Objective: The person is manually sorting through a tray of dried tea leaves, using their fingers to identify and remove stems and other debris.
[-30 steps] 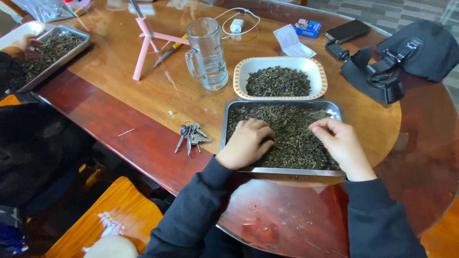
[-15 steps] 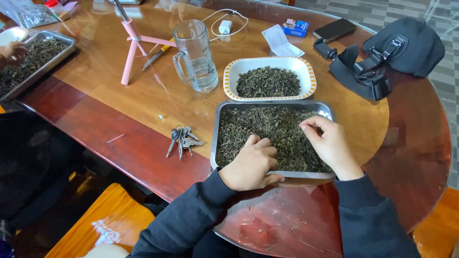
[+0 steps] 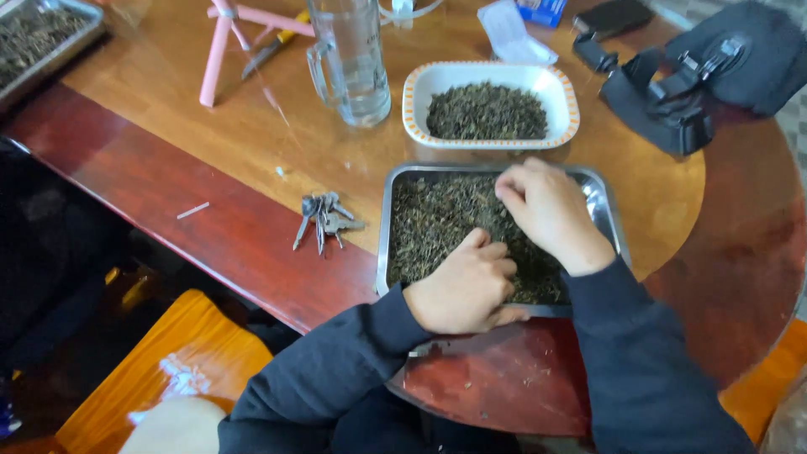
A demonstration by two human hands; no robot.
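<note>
Both hands now work closer together in the metal tray (image 3: 593, 189) of dark dried leaves (image 3: 437, 223), which sits at the desk (image 3: 252, 151) edge below the white dish (image 3: 490, 74). The left hand (image 3: 466, 286) has slid back to the tray's near rim, its grip curled narrow on the leaves. The right hand (image 3: 546, 210) has moved toward the tray's middle, fingertips pinched down; whether they hold anything cannot be told.

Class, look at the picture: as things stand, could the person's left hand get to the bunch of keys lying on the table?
Probably yes. The left hand rests on the near edge of the metal tray, and the keys lie just beyond the tray's left side on bare wood, with nothing between them.
</note>
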